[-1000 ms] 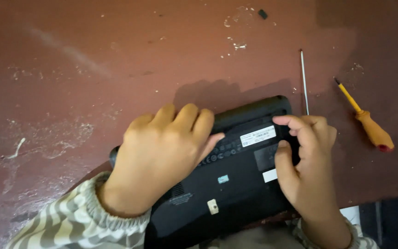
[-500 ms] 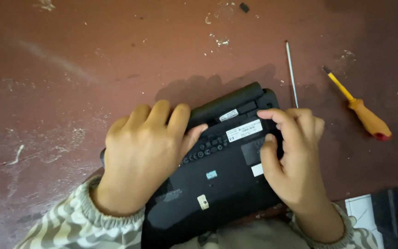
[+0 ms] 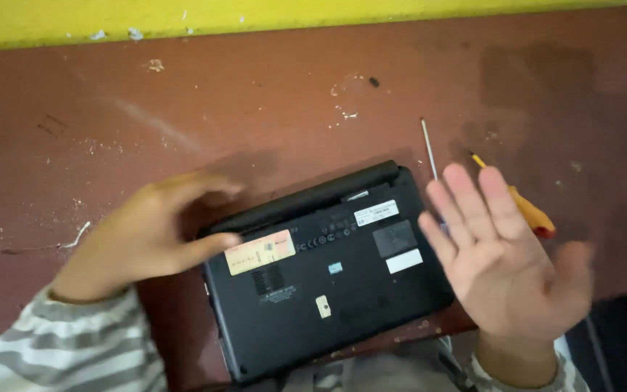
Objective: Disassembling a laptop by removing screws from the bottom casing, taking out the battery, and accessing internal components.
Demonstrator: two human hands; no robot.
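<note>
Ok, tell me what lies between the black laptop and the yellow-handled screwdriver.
A thin metal rod on the brown table, partly hidden by the raised right hand, in the head view.

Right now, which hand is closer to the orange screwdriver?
The right hand. It is raised, open-palmed, just in front of the orange screwdriver, partly covering it. The left hand is far across, at the black laptop's other side.

Bare table [image 3: 270, 94] lies open beyond the laptop [image 3: 328, 290] and far to its left. To the right, a thin metal rod [image 3: 427, 145] and an orange-handled screwdriver [image 3: 527, 212] block the way, near the raised right hand [image 3: 509, 261].
</note>
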